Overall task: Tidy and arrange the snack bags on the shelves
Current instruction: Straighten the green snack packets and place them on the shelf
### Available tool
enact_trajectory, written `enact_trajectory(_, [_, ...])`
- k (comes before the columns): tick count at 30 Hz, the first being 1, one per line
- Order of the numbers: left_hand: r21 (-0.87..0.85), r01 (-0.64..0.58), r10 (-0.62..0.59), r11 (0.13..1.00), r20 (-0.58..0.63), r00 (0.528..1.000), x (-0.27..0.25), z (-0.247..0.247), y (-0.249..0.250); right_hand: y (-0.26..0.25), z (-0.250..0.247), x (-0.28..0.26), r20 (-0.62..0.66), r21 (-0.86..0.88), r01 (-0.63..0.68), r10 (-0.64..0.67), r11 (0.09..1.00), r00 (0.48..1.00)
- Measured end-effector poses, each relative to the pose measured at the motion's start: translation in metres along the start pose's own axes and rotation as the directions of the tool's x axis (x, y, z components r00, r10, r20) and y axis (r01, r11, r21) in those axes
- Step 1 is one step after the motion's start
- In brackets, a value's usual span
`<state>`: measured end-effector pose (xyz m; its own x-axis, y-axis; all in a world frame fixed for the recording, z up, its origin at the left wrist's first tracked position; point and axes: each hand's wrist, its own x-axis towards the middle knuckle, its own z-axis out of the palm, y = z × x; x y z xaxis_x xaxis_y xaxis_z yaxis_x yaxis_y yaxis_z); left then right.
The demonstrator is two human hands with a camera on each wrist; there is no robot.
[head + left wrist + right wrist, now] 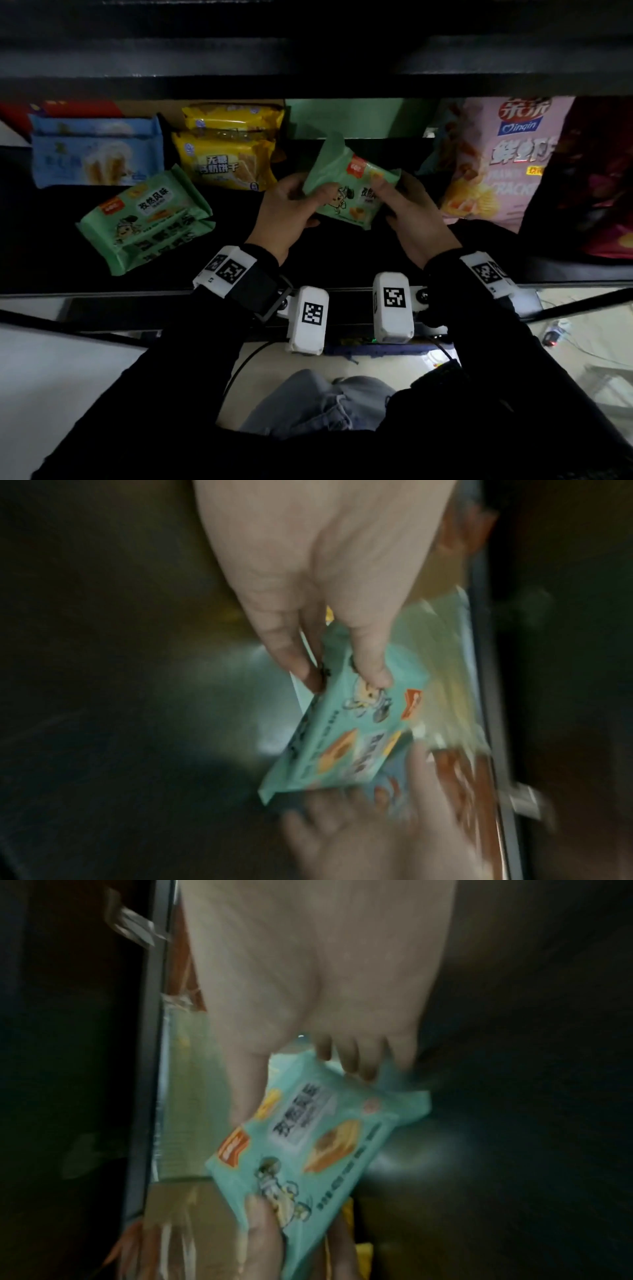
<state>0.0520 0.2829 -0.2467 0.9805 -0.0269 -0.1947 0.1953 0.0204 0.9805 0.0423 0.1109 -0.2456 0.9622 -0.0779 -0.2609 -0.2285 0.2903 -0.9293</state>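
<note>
A green snack bag (pixel 349 185) is held above the dark shelf (pixel 239 219) between both hands. My left hand (pixel 301 202) pinches its left end, thumb on the front and fingers behind. My right hand (pixel 394 202) pinches its right end the same way. The left wrist view shows the green snack bag (pixel 346 739) under my left hand (pixel 342 666), blurred. In the right wrist view the green snack bag (pixel 308 1148) hangs from my right hand (pixel 298 1077). Two more green bags (pixel 144 216) lie stacked askew on the shelf at left.
Blue bags (pixel 96 150) sit at the back left, and yellow bags (pixel 229 150) beside them. A green box (pixel 356 118) stands behind the held bag. A tall pink prawn-cracker bag (pixel 496 161) and a dark red bag (pixel 589 178) stand at right. An upper shelf board (pixel 308 68) overhangs.
</note>
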Motion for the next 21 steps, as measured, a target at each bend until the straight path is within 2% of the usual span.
enact_trajectory(2, [-0.03, -0.029, 0.029, 0.999, 0.0, 1.0, -0.003, 0.003, 0.005, -0.003, 0.002, 0.001, -0.039, 0.026, 0.023, -0.022, 0.999, 0.999])
enact_trajectory(5, [-0.138, -0.07, 0.077, 0.988, 0.044, 0.996, -0.007, 0.004, 0.01, 0.002, 0.0, 0.0, -0.096, 0.122, -0.033, 0.045, 0.992, 0.994])
enact_trajectory(8, [-0.128, -0.125, 0.13, 0.984, 0.03, 0.991, -0.01, 0.003, 0.011, 0.007, 0.0, -0.003, -0.018, -0.028, -0.054, 0.053, 0.998, 0.998])
enact_trajectory(10, [-0.074, -0.165, 0.166, 0.983, 0.009, 0.986, -0.01, 0.002, 0.012, 0.005, 0.002, -0.005, 0.02, -0.129, 0.003, 0.0, 0.992, 1.0])
enact_trajectory(13, [0.038, -0.211, 0.21, 0.977, 0.027, 0.977, -0.011, 0.0, 0.015, -0.002, 0.007, -0.008, 0.107, -0.139, 0.117, -0.102, 0.983, 0.989])
enact_trajectory(15, [0.042, -0.203, 0.202, 0.978, 0.02, 0.979, -0.012, -0.002, 0.016, -0.006, 0.01, -0.01, 0.141, -0.131, 0.15, -0.131, 0.98, 0.981])
enact_trajectory(18, [-0.112, -0.168, 0.169, 0.98, 0.003, 0.986, -0.018, -0.003, 0.019, -0.007, 0.013, -0.01, 0.096, -0.066, 0.126, -0.12, 0.99, 0.988])
enact_trajectory(21, [-0.23, -0.13, 0.151, 0.964, 0.076, 0.986, -0.022, -0.002, 0.018, -0.006, 0.015, -0.011, 0.077, 0.032, 0.06, -0.062, 0.998, 0.995])
